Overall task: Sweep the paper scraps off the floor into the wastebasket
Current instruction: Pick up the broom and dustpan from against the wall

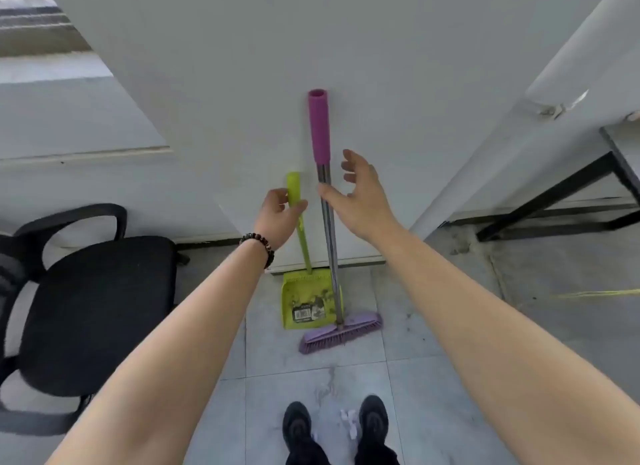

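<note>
Fingers (277,201) of the left hand (278,219) curl round the green dustpan handle (294,191), while the right hand (363,201) is spread loose, its thumb touching the broom (329,222) shaft. Both tools lean on the white wall (242,84). Below it, the dustpan (304,302) holds dirt smudges and a barcode label, unreadable. Paper scraps (349,423) lie between the shoes (298,426), well out from the wall.

broom (328,222) shaft shiny metal, grip matt purple; dustpan (304,302) seemingly green plastic, scuffed; floor (433,326) smooth tile.
</note>
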Demonstrator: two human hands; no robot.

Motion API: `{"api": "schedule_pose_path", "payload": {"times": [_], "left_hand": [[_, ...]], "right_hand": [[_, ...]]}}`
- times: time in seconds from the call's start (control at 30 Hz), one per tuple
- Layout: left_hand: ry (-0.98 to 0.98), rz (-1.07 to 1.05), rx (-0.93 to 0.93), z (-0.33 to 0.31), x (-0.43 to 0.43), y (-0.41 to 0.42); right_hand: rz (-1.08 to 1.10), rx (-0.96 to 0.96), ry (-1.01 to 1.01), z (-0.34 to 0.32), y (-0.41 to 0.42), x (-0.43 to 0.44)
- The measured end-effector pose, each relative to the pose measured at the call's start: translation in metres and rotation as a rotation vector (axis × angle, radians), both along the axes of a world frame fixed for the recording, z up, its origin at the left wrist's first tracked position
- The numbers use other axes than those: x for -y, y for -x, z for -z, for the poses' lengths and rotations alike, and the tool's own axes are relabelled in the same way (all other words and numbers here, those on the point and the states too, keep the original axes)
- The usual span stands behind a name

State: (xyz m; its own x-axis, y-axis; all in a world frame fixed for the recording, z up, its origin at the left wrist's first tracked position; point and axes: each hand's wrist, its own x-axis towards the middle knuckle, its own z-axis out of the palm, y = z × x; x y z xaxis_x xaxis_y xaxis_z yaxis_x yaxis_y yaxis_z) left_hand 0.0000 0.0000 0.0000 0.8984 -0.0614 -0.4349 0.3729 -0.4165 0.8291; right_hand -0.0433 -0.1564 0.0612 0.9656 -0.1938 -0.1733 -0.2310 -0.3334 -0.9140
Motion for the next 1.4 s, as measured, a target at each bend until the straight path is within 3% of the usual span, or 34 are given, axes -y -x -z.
{"api": "schedule_pose_path", "payload": {"times": [0.17, 0.27, 0.37, 0.5, 0.67, 0.8, 1.0, 1.1, 1.23, 1.3, 1.4], "left_hand": [[0.054, -0.012, -0.053, -0.001, 0.009, -0.023], [-0.045, 0.028, -0.032, 0.003, 0.006, -0.010], [-0.082, 0.031, -0.028, -0.003, -0.005, 0.032], [-0.003, -0.030, -0.118, 0.000, -0.013, 0.108], [0.082, -0.133, -0.203, -0.002, -0.008, 0.192], [0.108, -0.262, -0.196, -0.029, 0.000, 0.222], [0.198, -0.357, -0.125, -0.058, 0.005, 0.198], [0.220, -0.315, -0.140, -0.065, 0.006, 0.190], [0.258, -0.291, -0.215, -0.057, 0.001, 0.175], [0.286, -0.243, -0.264, -0.054, -0.001, 0.165], [0.308, -0.087, -0.343, -0.049, -0.010, 0.158]], "right_hand": [[-0.084, -0.019, -0.004, -0.008, -0.026, -0.007], [-0.103, -0.043, 0.010, -0.005, -0.018, -0.007], [0.012, -0.078, 0.003, -0.003, 0.018, -0.007], [0.195, -0.122, -0.205, 0.008, 0.093, 0.000], [0.220, -0.121, -0.272, 0.021, 0.158, 0.004], [0.179, -0.133, -0.222, 0.010, 0.183, 0.016], [0.264, -0.136, -0.153, -0.001, 0.204, 0.054], [0.310, -0.256, 0.011, -0.003, 0.218, 0.067], [0.290, -0.593, 0.225, -0.015, 0.228, 0.052], [0.320, -0.658, 0.103, -0.015, 0.233, 0.038], [0.530, -0.603, -0.438, -0.014, 0.250, 0.008]]}}
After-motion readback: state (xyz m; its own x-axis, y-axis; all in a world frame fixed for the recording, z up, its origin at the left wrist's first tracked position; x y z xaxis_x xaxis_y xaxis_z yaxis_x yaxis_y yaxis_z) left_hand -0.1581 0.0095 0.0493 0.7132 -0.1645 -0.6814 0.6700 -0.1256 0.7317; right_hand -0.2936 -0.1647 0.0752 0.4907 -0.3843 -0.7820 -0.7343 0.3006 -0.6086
